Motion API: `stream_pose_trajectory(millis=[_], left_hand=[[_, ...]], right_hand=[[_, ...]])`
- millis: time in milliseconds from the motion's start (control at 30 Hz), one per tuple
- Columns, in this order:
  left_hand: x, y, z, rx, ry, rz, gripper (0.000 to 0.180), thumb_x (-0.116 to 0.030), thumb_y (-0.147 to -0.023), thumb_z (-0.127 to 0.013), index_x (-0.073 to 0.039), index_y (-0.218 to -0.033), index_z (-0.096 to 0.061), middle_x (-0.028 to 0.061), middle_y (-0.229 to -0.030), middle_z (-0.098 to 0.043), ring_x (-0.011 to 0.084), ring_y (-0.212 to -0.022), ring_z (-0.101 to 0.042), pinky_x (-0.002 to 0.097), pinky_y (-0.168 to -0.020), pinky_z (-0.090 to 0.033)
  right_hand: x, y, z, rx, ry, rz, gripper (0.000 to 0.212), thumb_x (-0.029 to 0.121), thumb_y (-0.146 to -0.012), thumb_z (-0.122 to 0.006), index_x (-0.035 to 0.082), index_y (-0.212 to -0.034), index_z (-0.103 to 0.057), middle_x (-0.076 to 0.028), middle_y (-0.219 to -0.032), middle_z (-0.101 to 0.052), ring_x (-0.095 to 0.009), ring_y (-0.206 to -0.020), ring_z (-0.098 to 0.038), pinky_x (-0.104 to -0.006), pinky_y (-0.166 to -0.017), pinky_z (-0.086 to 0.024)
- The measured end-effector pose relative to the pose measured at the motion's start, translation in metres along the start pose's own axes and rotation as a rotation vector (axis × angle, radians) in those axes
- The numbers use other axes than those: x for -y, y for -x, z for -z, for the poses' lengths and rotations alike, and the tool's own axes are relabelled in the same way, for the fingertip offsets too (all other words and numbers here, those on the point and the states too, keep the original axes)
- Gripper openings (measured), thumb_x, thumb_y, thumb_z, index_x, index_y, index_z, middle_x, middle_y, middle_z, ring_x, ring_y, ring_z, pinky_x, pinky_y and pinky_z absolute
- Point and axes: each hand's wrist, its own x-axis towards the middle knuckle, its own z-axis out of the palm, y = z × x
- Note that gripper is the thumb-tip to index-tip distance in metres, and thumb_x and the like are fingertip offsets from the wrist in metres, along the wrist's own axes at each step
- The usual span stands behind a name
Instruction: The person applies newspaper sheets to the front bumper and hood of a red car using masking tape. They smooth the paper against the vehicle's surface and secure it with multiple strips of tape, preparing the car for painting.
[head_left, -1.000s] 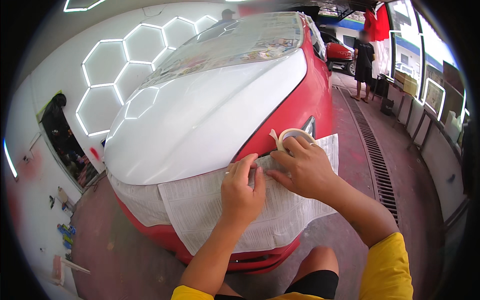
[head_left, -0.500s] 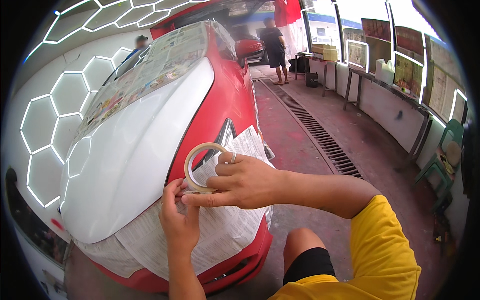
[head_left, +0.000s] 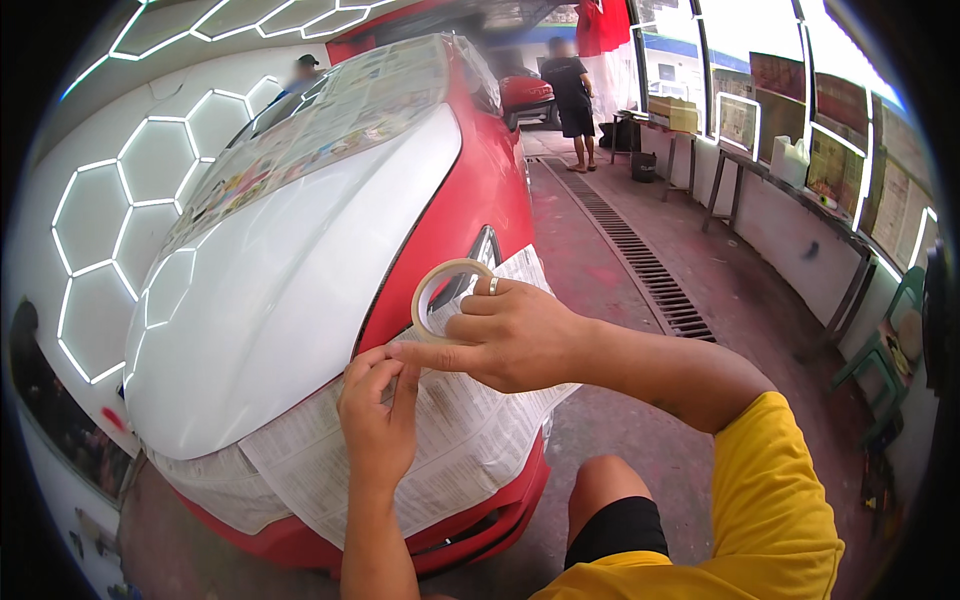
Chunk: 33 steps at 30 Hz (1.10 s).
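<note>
Relative to one second earlier, the right hand (head_left: 520,338) has turned so that its index finger points left, and the roll of tape (head_left: 419,303) now stands with its ring facing the viewer. The right hand's grip is closed on the lower right part of the roll, which is held above the red fender (head_left: 440,220) and the newspaper sheet (head_left: 470,430), just beside the headlight (head_left: 485,245). The left hand (head_left: 380,415) has its fingers bent, their tips meeting the right index fingertip near the corner of the white hood (head_left: 290,260); whether its grip pinches any tape cannot be told. The newspaper sheet hangs over the red bumper (head_left: 528,482), partly covered by both hands. Further newspaper (head_left: 375,90) covers the windshield. To the right, a grating (head_left: 630,235) runs along the floor (head_left: 620,420).
</note>
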Motion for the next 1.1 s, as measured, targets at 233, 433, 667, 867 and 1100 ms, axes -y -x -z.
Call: stream_pose_trajectory(millis=[233, 433, 667, 867, 1100], left_hand=[[0.011, 0.003, -0.01, -0.069, -0.036, -0.041, 0.02, -0.019, -0.105, -0.08, 0.002, -0.105, -0.079, 0.0106, -0.118, -0.072, 0.0249, -0.105, -0.069, 0.0371, -0.091, -0.055], [0.001, 0.002, -0.012, -0.08, 0.019, -0.003, 0.017, -0.015, -0.104, -0.08, 0.001, -0.104, -0.079, 0.0097, -0.113, -0.072, 0.0237, -0.101, -0.068, 0.0376, -0.09, -0.055], [-0.002, -0.003, -0.02, -0.141, 0.006, 0.055, 0.021, -0.018, -0.107, -0.076, 0.003, -0.102, -0.079, 0.0089, -0.108, -0.072, 0.0206, -0.099, -0.067, 0.0342, -0.09, -0.054], [-0.009, -0.004, 0.001, -0.024, 0.067, 0.183, 0.025, -0.02, -0.112, -0.069, 0.001, -0.105, -0.078, 0.0067, -0.106, -0.072, 0.017, -0.1, -0.066, 0.0337, -0.093, -0.053], [-0.01, -0.013, 0.009, 0.022, 0.411, 0.368, 0.027, -0.021, -0.113, -0.065, 0.002, -0.106, -0.077, 0.0069, -0.106, -0.078, 0.0149, -0.101, -0.069, 0.0334, -0.095, -0.054]], right_hand=[[-0.008, -0.013, -0.022, -0.141, 0.185, -0.104, 0.065, 0.029, -0.089, -0.08, 0.024, -0.153, -0.066, 0.007, -0.064, -0.059, -0.012, -0.057, -0.064, -0.0327, -0.06, -0.052], [-0.018, -0.014, -0.036, -0.315, 0.128, -0.074, 0.065, 0.019, -0.086, -0.084, 0.031, -0.149, -0.072, 0.01, -0.063, -0.06, -0.009, -0.055, -0.06, -0.0321, -0.058, -0.051], [-0.13, 0.023, 0.034, -1.422, -0.009, -0.796, 0.035, 0.014, -0.11, -0.069, 0.006, -0.143, -0.061, -0.011, -0.093, -0.076, -0.015, -0.074, -0.07, -0.029, -0.069, -0.059], [-0.033, 0.004, -0.017, -0.545, -0.058, -0.316, 0.023, 0.014, -0.084, -0.094, 0.018, -0.104, -0.084, -0.001, -0.097, -0.06, -0.02, -0.09, -0.06, -0.0387, -0.084, -0.044], [-0.033, -0.01, -0.038, -0.478, -0.116, -0.032, 0.028, 0.021, -0.065, -0.093, 0.027, -0.09, -0.084, 0.005, -0.095, -0.058, -0.016, -0.088, -0.062, -0.0392, -0.076, -0.043]])
